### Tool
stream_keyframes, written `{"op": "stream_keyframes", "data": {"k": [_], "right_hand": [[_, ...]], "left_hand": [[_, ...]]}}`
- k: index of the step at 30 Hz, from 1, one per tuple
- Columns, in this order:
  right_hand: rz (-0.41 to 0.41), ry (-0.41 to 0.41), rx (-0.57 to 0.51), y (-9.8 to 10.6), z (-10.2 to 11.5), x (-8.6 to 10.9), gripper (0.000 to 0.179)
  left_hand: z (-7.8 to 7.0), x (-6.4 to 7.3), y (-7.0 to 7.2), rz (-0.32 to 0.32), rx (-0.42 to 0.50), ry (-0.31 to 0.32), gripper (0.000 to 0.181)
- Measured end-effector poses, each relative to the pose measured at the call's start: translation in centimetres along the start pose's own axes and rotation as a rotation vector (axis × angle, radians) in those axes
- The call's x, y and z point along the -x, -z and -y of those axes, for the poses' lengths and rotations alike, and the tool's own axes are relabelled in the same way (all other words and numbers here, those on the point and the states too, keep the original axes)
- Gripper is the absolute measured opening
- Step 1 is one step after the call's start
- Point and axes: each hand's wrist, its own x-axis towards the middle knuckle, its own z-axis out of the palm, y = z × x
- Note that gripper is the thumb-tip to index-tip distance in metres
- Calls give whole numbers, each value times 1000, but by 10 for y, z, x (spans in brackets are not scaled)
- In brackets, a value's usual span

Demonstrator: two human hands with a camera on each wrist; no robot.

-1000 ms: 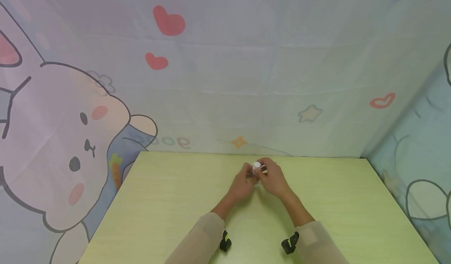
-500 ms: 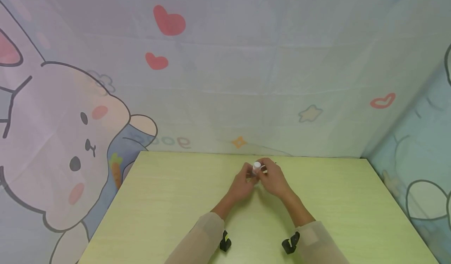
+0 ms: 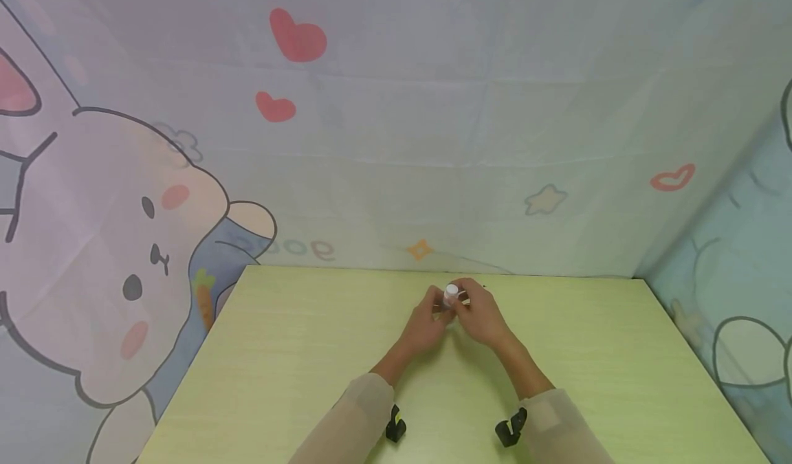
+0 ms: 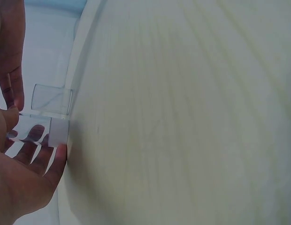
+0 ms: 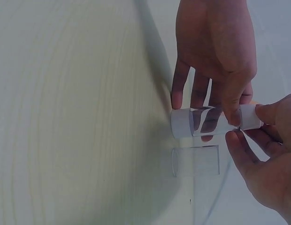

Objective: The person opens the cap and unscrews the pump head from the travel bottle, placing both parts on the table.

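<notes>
Both hands meet at a small upright clear bottle (image 5: 222, 126) with a white base and a white cap (image 3: 452, 290). My left hand (image 3: 423, 326) grips the bottle's body, its fingers curled round the sides. With thumb and fingers my right hand (image 3: 484, 316) pinches the bottle at the white top. Beside the bottle, apart from it, a clear cylindrical cover (image 5: 196, 161) stands on the table. Whether the white top is loose or fully seated I cannot tell.
The hands are near the back edge of a pale yellow-green table (image 3: 297, 354). Behind it hangs a printed cloth (image 3: 383, 141) with hearts and a rabbit. Black mounts (image 3: 396, 428) sit at the inner side of the sleeves.
</notes>
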Motion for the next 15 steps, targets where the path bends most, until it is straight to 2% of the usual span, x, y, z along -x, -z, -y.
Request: {"op": "stream_keyframes", "data": {"k": [5, 15], "right_hand": [[-7, -28, -11, 0, 1, 2, 24], [-23, -15, -7, -1, 5, 1, 27]], "left_hand": [[1, -2, -2, -2, -10, -1, 19], [-1, -1, 1, 11, -13, 1, 16]]}}
